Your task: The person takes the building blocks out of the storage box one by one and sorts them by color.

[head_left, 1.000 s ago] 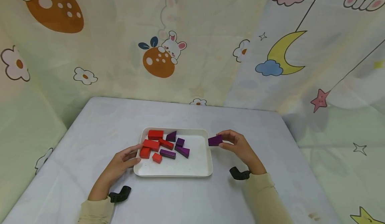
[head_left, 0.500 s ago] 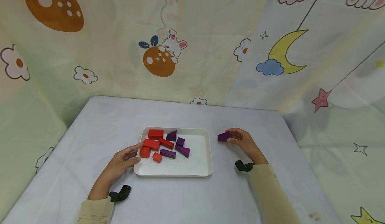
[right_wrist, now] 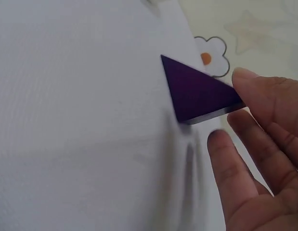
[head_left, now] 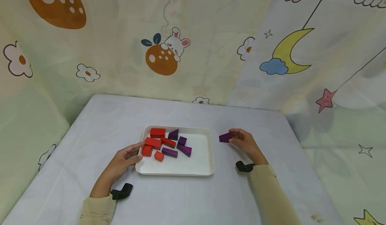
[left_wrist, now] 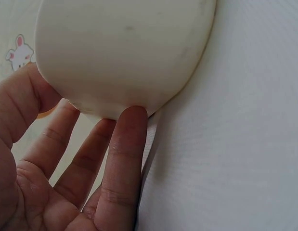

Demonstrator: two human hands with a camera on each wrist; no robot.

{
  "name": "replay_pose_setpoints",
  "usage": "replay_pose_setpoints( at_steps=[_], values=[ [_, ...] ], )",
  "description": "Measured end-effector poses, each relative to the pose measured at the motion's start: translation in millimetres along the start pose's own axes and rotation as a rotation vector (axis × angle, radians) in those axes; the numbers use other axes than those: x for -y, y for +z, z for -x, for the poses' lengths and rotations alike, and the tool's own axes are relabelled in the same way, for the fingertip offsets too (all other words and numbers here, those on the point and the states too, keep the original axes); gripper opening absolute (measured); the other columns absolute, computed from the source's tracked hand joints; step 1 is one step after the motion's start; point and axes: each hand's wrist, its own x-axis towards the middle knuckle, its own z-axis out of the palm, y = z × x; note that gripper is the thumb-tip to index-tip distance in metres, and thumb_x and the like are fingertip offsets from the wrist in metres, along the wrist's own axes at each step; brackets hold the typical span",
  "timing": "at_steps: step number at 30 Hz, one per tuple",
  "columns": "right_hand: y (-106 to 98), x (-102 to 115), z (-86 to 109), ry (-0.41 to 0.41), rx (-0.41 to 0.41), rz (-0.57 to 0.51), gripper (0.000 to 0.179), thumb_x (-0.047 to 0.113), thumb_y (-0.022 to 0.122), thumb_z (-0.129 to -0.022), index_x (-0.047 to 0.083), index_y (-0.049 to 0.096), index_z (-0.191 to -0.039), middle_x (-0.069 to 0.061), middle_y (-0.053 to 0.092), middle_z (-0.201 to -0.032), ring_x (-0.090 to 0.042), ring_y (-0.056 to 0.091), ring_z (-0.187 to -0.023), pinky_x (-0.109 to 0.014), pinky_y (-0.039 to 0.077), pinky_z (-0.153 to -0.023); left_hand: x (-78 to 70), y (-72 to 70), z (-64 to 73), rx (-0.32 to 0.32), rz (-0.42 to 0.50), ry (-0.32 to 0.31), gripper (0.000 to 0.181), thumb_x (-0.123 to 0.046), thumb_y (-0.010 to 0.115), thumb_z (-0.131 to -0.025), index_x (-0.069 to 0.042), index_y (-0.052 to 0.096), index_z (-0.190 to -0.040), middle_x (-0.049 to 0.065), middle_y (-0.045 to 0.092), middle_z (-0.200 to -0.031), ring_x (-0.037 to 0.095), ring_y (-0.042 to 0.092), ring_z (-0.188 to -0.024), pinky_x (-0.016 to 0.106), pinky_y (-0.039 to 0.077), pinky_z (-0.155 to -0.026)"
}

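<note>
On the table lies a white tray [head_left: 197, 168] with red and purple toy blocks in it. My left hand [head_left: 122, 161] holds the tray's left end; in the left wrist view its fingers [left_wrist: 124, 154] are against the tray's outer wall and rim. My right hand [head_left: 245, 144] is off the tray's right side. It pinches a purple block [head_left: 224, 137] by one end, between thumb and fingers. In the right wrist view this block [right_wrist: 197, 94] shows a triangular face, its free corners pointing away from the hand.
Red blocks [head_left: 153, 143] are grouped in the tray's left part, with purple blocks [head_left: 184, 150] to their right. A patterned cloth [head_left: 120, 50] hangs behind the table [head_left: 193, 201]. Each wrist wears a black device [head_left: 122, 192].
My right hand has moved right, away from the tray, with the purple block, then stayed nearly still. The left hand keeps its place on the tray. The head view has shifted slightly.
</note>
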Motion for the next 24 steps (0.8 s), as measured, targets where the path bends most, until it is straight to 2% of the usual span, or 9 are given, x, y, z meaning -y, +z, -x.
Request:
replay_pose_setpoints(
  at_steps=[5,9,13,18,24],
  values=[
    [1,16,10.5,-0.027,-0.034,-0.033,0.055,-0.003,0.07,-0.102,-0.011,0.049,-0.152,-0.029,0.046,-0.163,-0.044,0.039,-0.155,-0.027,0.042,-0.118,0.8,-0.5,-0.7,-0.001,0.004,0.008,0.063,-0.015,0.07,-0.105,-0.002,0.047,-0.162,0.026,0.037,-0.17,0.051,0.04,-0.152,0.052,0.053,-0.112],
    [10,31,20.9,-0.033,-0.109,-0.052,0.056,-0.007,0.068,-0.102,-0.01,0.048,-0.154,-0.028,0.043,-0.164,-0.042,0.037,-0.157,-0.035,0.037,-0.122,0.4,-0.1,-0.7,0.001,-0.002,0.006,0.063,-0.016,0.069,-0.105,-0.002,0.046,-0.162,0.026,0.037,-0.17,0.051,0.04,-0.152,0.052,0.053,-0.112],
    [26,44,31.0,-0.038,-0.157,-0.065,0.052,-0.005,0.067,-0.102,-0.007,0.052,-0.152,-0.028,0.048,-0.16,-0.039,0.043,-0.154,-0.029,0.042,-0.119,-0.3,0.2,-0.5,0.003,-0.002,0.013,0.063,-0.015,0.069,-0.106,-0.001,0.045,-0.163,0.026,0.037,-0.17,0.05,0.041,-0.152,0.052,0.053,-0.111],
    [50,56,39.2,-0.074,-0.147,-0.092,0.045,-0.002,0.069,-0.102,-0.006,0.059,-0.146,-0.029,0.057,-0.152,-0.039,0.053,-0.142,-0.015,0.05,-0.104,-0.3,-0.1,-1.3,0.003,-0.002,0.024,0.063,-0.014,0.068,-0.106,-0.001,0.044,-0.163,0.027,0.037,-0.17,0.051,0.042,-0.151,0.051,0.055,-0.11],
    [79,68,43.1,-0.103,-0.09,-0.151,0.04,-0.003,0.072,-0.1,-0.009,0.063,-0.139,-0.026,0.064,-0.143,-0.04,0.06,-0.134,-0.016,0.053,-0.1,0.1,-0.3,-0.9,0.008,0.003,0.025,0.064,-0.015,0.068,-0.107,0.0,0.043,-0.164,0.028,0.037,-0.17,0.05,0.042,-0.151,0.05,0.055,-0.109]
  ],
)
